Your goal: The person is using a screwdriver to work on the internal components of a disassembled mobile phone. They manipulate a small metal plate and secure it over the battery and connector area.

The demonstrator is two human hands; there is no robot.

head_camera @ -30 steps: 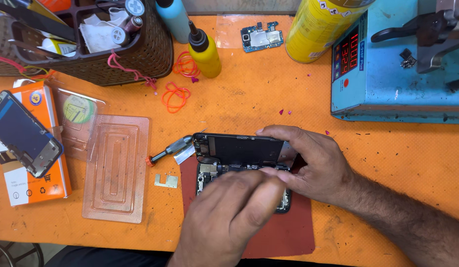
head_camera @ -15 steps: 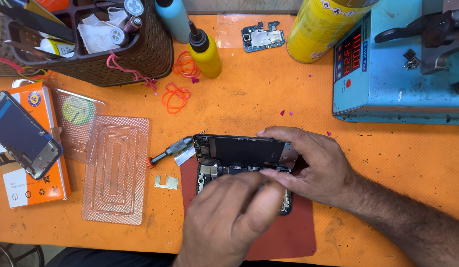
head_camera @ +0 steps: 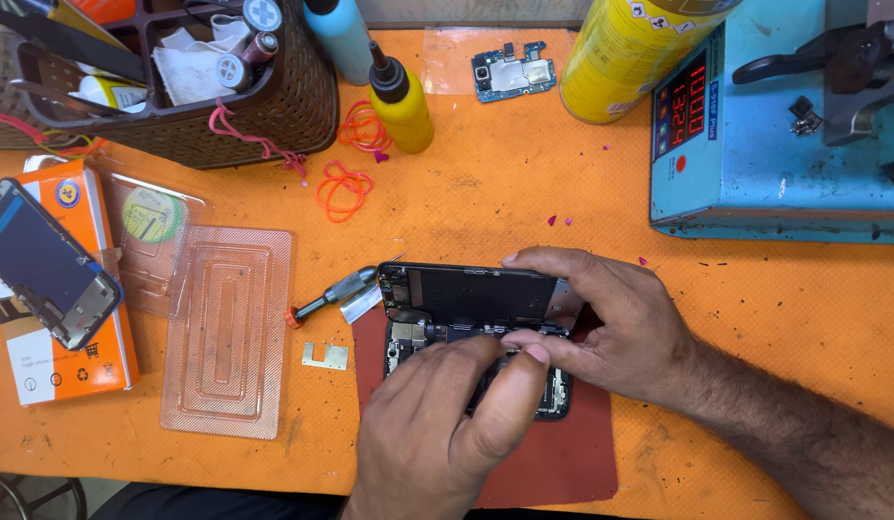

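Head view: opened smartphone (head_camera: 471, 318) lies on a red mat (head_camera: 572, 453) on the orange table (head_camera: 485, 193). Right hand (head_camera: 615, 323) grips the lifted screen between thumb and fingers. Left hand (head_camera: 437, 429) has fingertips pinched inside the chassis; what they hold cannot be told. Screwdriver (head_camera: 333, 294) just beside.

orange box (head_camera: 66, 318) at nine o'clock, dark screen panel (head_camera: 44, 262) atop; red-digit display (head_camera: 686, 101) at two o'clock; lifted black phone screen (head_camera: 476, 292) centre.

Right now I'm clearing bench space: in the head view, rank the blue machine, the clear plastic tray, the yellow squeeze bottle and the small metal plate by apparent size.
1. Blue machine, cut off by the frame edge.
2. Clear plastic tray.
3. Yellow squeeze bottle.
4. Small metal plate.
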